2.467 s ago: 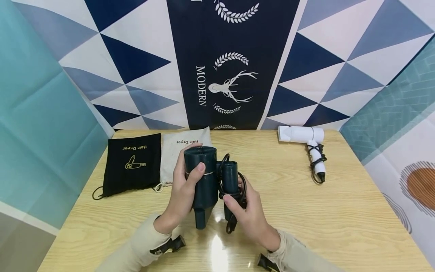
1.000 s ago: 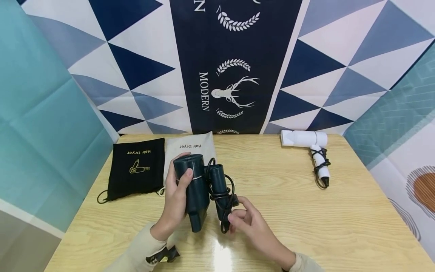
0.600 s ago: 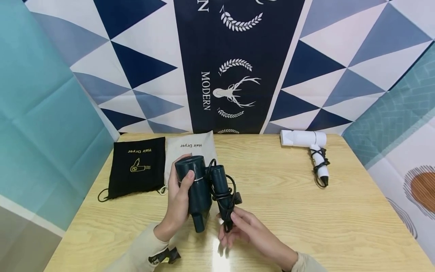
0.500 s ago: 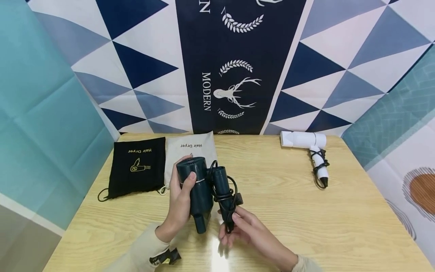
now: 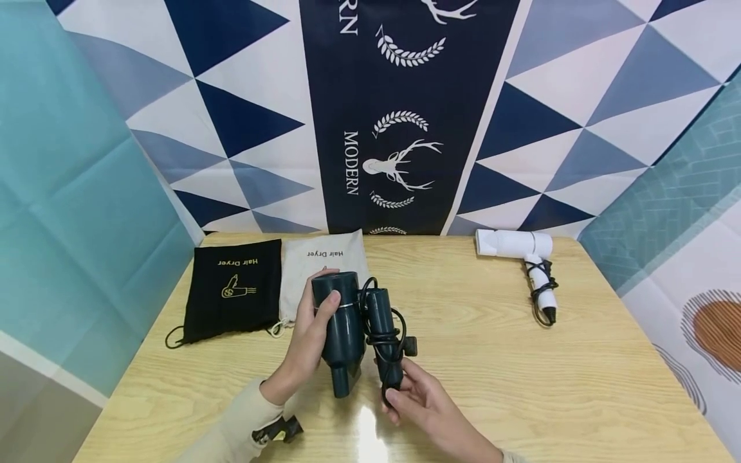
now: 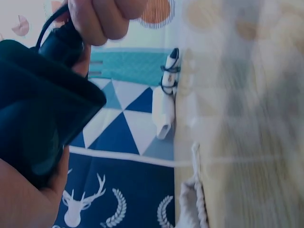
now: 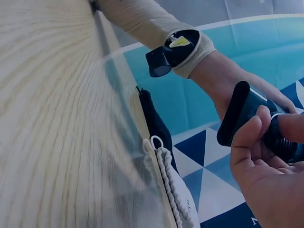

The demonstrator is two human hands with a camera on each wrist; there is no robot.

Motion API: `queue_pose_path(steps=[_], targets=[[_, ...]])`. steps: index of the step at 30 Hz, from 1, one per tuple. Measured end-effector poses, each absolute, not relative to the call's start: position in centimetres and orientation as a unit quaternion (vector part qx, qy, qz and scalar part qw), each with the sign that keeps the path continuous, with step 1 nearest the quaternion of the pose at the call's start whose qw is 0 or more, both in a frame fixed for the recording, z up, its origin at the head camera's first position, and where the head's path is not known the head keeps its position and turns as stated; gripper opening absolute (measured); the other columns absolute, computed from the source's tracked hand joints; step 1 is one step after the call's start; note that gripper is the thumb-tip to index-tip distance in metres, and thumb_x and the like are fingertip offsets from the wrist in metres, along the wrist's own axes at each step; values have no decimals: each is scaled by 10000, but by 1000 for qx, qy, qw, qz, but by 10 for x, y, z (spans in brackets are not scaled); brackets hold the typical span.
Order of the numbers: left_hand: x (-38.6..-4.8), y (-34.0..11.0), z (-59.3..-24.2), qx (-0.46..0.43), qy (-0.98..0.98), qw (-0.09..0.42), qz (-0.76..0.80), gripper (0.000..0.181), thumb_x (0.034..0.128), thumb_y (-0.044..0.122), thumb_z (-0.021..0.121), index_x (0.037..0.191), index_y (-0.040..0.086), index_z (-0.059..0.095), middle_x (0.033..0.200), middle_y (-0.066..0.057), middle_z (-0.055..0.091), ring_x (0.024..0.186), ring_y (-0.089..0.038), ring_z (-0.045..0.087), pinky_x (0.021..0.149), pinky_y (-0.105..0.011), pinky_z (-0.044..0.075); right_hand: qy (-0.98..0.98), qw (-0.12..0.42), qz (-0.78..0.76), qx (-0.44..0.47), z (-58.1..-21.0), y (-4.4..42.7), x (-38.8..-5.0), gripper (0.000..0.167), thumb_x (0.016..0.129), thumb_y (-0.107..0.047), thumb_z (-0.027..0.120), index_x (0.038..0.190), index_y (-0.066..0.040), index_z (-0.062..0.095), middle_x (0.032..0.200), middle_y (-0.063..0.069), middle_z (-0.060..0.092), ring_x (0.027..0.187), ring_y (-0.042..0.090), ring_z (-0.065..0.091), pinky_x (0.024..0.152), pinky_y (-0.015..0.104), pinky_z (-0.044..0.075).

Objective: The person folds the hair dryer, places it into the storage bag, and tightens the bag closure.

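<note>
A dark teal hair dryer (image 5: 346, 337) is held up over the table in the head view, its nozzle pointing down toward the person. My left hand (image 5: 309, 337) grips its barrel, thumb across the front. Black cord (image 5: 381, 337) is wound around the handle (image 5: 379, 308), and a dark plug (image 5: 410, 346) sticks out on the right. At the handle's lower end, my right hand (image 5: 428, 405) pinches the cord and handle tip between thumb and fingers. The right wrist view shows these curled fingers near the nozzle (image 7: 240, 114).
A black drawstring bag (image 5: 234, 292) lies at the table's left, with a whitish bag (image 5: 298, 283) beside it, partly behind my left hand. At the back right lies a white hair dryer (image 5: 515, 244) with its cord wrapped. Patterned cloth (image 5: 399, 128) rises behind the table (image 5: 492, 360).
My right hand has slid from the middle of the wrapped handle down to its lower end, leaving the plug exposed. My left hand keeps its grip on the barrel.
</note>
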State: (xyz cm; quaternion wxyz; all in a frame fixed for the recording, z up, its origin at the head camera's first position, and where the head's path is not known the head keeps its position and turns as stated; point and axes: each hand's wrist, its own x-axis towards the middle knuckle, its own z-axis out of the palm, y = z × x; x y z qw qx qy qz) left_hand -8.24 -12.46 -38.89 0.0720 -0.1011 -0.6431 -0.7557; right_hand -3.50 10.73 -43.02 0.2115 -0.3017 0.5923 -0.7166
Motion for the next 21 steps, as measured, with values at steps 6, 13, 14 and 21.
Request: queue_pose_path(steps=[6,13,14,21], targets=[[-86,-132,-386,-123,-663,40,-737,446,1062,280,438,1475,142,339,1312,-138,492,1045,-299,587,841,-408,527,597,202,-723,-284,-429,110,-34,381,1013,18,502,1388,66,463,871,282,619,725,88,628,665,281,566],[-86,-134,-385,-129,-673,32,-728,442,1065,265,429,1474,133,328,1314,-135,488,1050,-294,583,855,-398,517,591,187,-737,-271,-426,112,-33,339,1010,17,507,1331,127,489,846,260,639,704,79,629,636,273,564],[-87,-134,-385,-127,-673,32,-728,432,1065,264,429,1467,140,335,1312,-131,488,1051,-289,580,857,-392,516,592,183,-737,-270,-426,113,-33,336,1014,19,499,1328,134,485,845,238,645,702,77,627,633,272,563],[-92,-135,-385,-102,-683,-17,-723,412,1071,283,447,1432,113,343,1307,-154,491,1080,-243,573,889,-354,510,586,161,-740,-288,-424,120,-33,318,1030,48,428,1328,154,461,799,306,574,652,121,588,600,269,540]])
